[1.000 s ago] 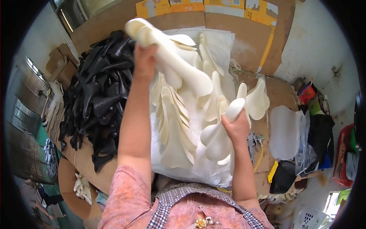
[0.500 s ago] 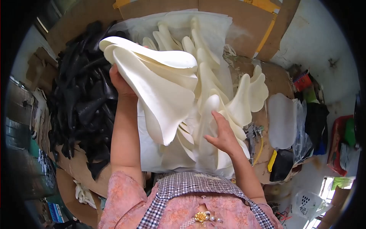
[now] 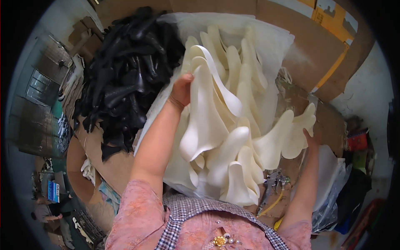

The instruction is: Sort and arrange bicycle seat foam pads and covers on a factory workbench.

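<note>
My left hand is closed on the edge of a small stack of cream saddle-shaped foam pads, tilted with their narrow ends pointing down and to the right. The thumb shows at the stack's left edge; the other fingers are hidden behind it. On the right, my right hand is beside the outermost cream pad, one finger stretched out. I cannot make out whether it touches that pad. More cream pads lie nested in overlapping rows under and around the held stack.
A heap of black saddle-shaped pieces lies to the left. White sheeting is under the cream pads, with cardboard behind. A metal tool with a yellow hose and clear plastic are at the right.
My left hand and its stack have lowered toward the pile. My right hand has moved from the middle pads out to the far right. The view has turned somewhat.
</note>
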